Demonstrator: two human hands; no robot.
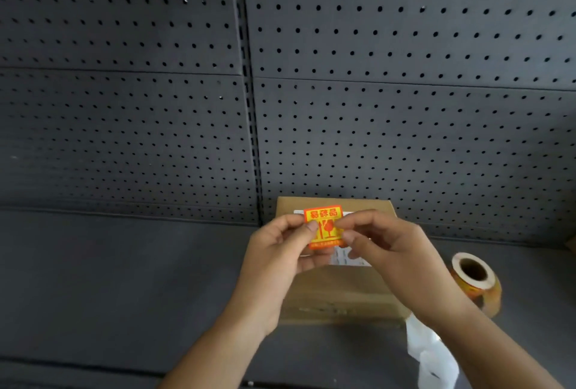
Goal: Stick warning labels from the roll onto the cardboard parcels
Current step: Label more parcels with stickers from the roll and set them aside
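Left hand [280, 251] and right hand [389, 248] pinch one label [324, 217] above the parcel [336, 290]. Beside it, rightward, the roll [473, 276] sits on the shelf [124, 279].

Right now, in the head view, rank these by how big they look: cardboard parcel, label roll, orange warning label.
1. cardboard parcel
2. label roll
3. orange warning label, a little smaller than the roll, though held nearer the camera

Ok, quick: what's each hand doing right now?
Left hand: pinching the warning label at its left edge.
Right hand: pinching the same label's right edge.
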